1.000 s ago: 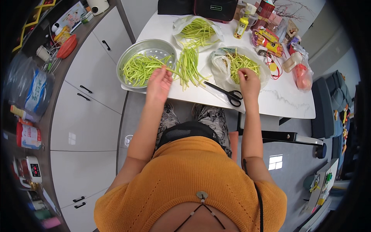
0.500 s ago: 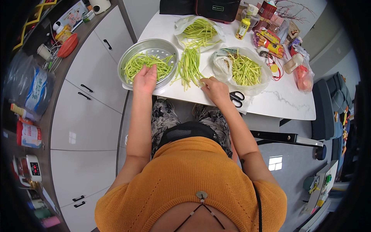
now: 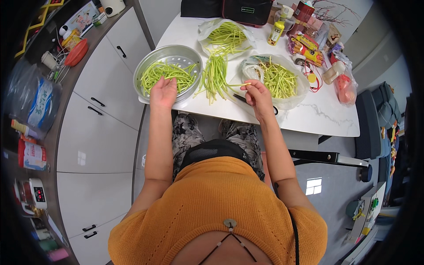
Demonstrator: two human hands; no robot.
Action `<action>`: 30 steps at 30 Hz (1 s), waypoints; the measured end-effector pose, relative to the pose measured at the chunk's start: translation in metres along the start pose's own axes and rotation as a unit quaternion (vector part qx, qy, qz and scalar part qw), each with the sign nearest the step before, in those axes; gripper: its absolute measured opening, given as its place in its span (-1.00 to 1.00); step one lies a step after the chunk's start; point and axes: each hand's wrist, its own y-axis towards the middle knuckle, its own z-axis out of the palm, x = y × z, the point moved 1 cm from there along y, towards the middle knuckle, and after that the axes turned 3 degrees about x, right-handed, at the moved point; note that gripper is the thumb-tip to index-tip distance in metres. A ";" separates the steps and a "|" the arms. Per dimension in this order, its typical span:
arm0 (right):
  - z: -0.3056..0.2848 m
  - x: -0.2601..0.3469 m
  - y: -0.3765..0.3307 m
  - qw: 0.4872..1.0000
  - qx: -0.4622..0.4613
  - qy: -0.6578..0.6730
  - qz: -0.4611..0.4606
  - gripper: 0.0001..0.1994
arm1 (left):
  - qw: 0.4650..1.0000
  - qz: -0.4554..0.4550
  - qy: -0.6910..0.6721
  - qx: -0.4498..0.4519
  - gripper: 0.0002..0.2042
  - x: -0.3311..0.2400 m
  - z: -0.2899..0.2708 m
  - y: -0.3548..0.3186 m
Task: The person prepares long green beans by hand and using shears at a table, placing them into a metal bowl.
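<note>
The left hand [image 3: 163, 93] rests open, fingers loose, on the near rim of the round perforated metal colander [image 3: 148, 67] of cut green bean pieces [image 3: 168, 75], grasping nothing. At three o'clock from it, the right hand [image 3: 258, 96] pinches a single thin green bean stalk [image 3: 240, 85] between its fingertips. A loose bunch of long green beans [image 3: 215, 75] lies between both hands on the white marble table [image 3: 318, 112]. At one o'clock from the right hand sits a clear plastic bag of trimmed beans [image 3: 279, 79]; black scissors [image 3: 240, 98] lie partly hidden under that hand.

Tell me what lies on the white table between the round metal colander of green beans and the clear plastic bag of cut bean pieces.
In the head view, a loose bundle of long green beans lies there.
</note>
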 end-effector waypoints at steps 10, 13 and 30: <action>-0.006 0.011 -0.011 0.983 0.068 0.169 0.012 -0.90 | 0.997 -0.028 -0.039 -0.054 -0.51 0.008 0.015 -0.019; -0.004 0.013 -0.013 0.982 0.083 0.170 0.011 -0.90 | 0.996 -0.017 -0.073 -0.045 -0.52 0.012 0.018 -0.020; 0.015 0.022 -0.024 0.992 0.121 -0.019 -0.010 -0.90 | 0.976 -0.132 -0.122 0.120 -0.64 0.005 0.002 -0.012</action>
